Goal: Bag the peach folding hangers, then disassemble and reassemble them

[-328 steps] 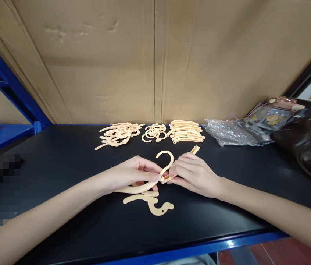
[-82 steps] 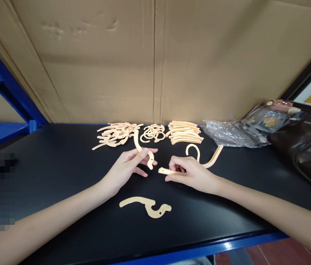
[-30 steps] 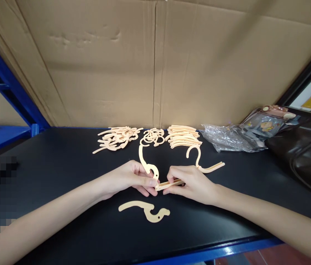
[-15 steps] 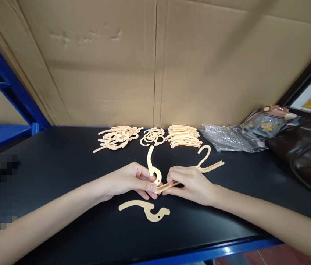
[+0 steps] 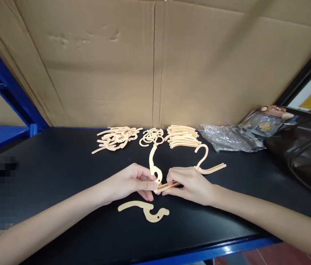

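My left hand pinches a cream curved hanger piece that stands upright between its fingertips. My right hand grips a part-built hanger, whose hook rises behind the knuckles and whose flat arm runs left to meet the curved piece. The two parts touch between my fingertips. A loose curved piece lies flat on the black table just in front of my hands.
Three heaps of cream parts sit at the back: curved pieces, hooks, and stacked arms. A crumpled clear bag, packaged goods and a dark brown bag lie at the right. Cardboard walls the back.
Over the last second the curved piece in my left hand has tilted more upright and shifted slightly right against the hanger arm. The hook behind my right hand has swung to the right.
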{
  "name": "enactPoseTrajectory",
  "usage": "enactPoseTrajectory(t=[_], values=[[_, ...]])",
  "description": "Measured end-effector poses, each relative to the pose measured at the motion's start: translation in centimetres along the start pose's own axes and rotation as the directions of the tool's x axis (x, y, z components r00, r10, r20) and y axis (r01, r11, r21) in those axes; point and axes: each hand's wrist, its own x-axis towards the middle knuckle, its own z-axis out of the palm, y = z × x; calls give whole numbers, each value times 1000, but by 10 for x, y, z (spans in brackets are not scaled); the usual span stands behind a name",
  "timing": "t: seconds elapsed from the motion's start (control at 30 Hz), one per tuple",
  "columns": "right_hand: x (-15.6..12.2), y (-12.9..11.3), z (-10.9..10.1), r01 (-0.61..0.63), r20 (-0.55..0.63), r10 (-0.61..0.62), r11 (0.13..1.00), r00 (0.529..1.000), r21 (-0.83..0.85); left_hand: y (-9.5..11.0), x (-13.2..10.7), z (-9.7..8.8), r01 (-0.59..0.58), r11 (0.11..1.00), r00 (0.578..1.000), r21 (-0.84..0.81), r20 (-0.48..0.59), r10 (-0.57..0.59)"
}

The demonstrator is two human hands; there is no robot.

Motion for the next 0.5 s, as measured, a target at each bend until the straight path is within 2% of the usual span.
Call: enactPoseTrajectory(t=[0.5], values=[[1,-2,-1,-21,28,21,1000,999,18,-2,5,4,29,1000,999,9,-26,-29]])
